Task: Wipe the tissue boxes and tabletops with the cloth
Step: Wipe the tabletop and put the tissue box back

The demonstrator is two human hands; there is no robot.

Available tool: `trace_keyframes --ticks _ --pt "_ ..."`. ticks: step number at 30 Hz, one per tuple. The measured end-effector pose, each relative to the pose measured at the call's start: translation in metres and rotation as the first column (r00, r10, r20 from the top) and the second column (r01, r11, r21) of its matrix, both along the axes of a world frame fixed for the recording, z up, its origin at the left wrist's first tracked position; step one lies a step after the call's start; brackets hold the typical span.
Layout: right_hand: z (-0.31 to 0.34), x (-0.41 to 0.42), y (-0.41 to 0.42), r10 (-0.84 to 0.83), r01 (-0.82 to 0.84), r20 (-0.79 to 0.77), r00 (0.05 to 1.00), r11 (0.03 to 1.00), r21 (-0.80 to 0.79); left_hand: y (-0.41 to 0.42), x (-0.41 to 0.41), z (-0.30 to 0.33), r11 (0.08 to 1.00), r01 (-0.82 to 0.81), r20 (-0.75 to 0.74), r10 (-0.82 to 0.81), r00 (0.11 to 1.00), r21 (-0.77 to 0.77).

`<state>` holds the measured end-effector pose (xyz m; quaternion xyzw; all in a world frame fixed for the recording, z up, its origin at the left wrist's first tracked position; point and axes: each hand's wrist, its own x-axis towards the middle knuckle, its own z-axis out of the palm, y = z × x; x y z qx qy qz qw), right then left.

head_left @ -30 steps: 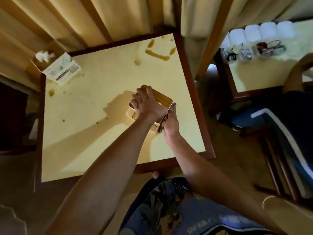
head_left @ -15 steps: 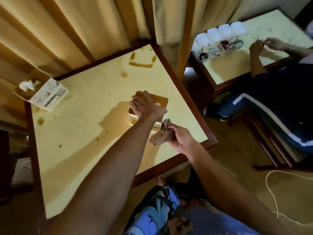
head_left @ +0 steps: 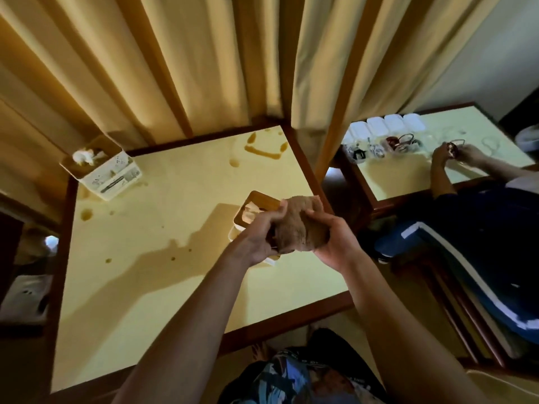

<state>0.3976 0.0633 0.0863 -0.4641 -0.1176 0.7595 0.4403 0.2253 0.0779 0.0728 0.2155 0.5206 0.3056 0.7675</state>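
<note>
A brown cloth is held bunched between both my hands above the right part of the yellow tabletop. My left hand grips its left side and my right hand grips its right side. Beneath them stands a white tissue box with a wooden lid, partly hidden by the cloth and my left hand. A second tissue box, white with print and a tissue sticking out, stands at the table's far left corner. Brown spill marks lie near the far right corner, with smaller drops at the left.
Curtains hang behind the table. A second table at the right carries white containers and small items, and another person sits there with hands on it. A dark wooden rim edges my table.
My left hand left the wooden-lid tissue box and joined my right hand on the cloth, which rose from the box's side to above it. The camera tilted up and rightward.
</note>
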Motion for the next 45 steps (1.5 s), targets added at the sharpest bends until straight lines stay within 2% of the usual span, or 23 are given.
trace_keyframes --ticks 5,9,11,17,23,31,34,36,39,42,45 --pt "-0.003 0.005 0.018 0.143 -0.148 0.147 0.979 0.989 0.025 -0.011 -0.012 0.006 0.998 -0.047 -0.069 0.049 0.996 0.032" --pt "-0.015 0.020 0.026 0.384 -0.401 0.275 0.882 0.916 0.006 -0.020 -0.012 0.008 0.991 -0.101 -0.145 0.114 0.983 0.091" --pt "-0.021 0.029 0.026 0.449 -0.466 0.285 0.847 0.884 -0.008 -0.025 -0.009 0.010 0.987 -0.113 -0.179 0.133 0.975 0.115" --pt "-0.019 0.048 0.027 0.501 -0.518 0.269 0.823 0.855 -0.009 -0.044 0.005 0.003 0.969 -0.227 -0.127 0.239 0.963 0.102" --pt "-0.029 0.052 0.020 0.525 -0.533 0.288 0.801 0.844 -0.057 -0.073 0.017 -0.009 0.946 -0.291 -0.145 0.311 0.939 0.144" --pt "-0.018 0.032 0.024 0.550 -0.585 0.252 0.797 0.806 0.090 -0.089 -0.007 -0.007 0.900 -0.398 -0.121 0.422 0.899 0.179" --pt "-0.016 0.022 0.027 0.551 -0.592 0.247 0.797 0.794 0.139 -0.087 -0.018 -0.007 0.849 -0.504 -0.080 0.520 0.850 0.161" --pt "-0.015 0.011 0.027 0.531 -0.583 0.273 0.802 0.795 0.165 -0.083 -0.021 -0.009 0.788 -0.608 0.033 0.608 0.793 0.094" --pt "-0.011 -0.010 0.027 0.482 -0.540 0.282 0.829 0.821 0.185 -0.080 -0.027 -0.014 0.701 -0.693 0.195 0.713 0.673 -0.168" --pt "-0.005 -0.034 0.025 0.413 -0.451 0.205 0.887 0.872 0.191 -0.082 -0.037 -0.023 0.696 -0.569 0.380 0.717 0.584 -0.438" --pt "0.000 -0.060 0.026 0.317 -0.332 0.102 0.943 0.917 0.221 -0.082 -0.053 -0.028 0.731 -0.443 0.497 0.680 0.539 -0.520"
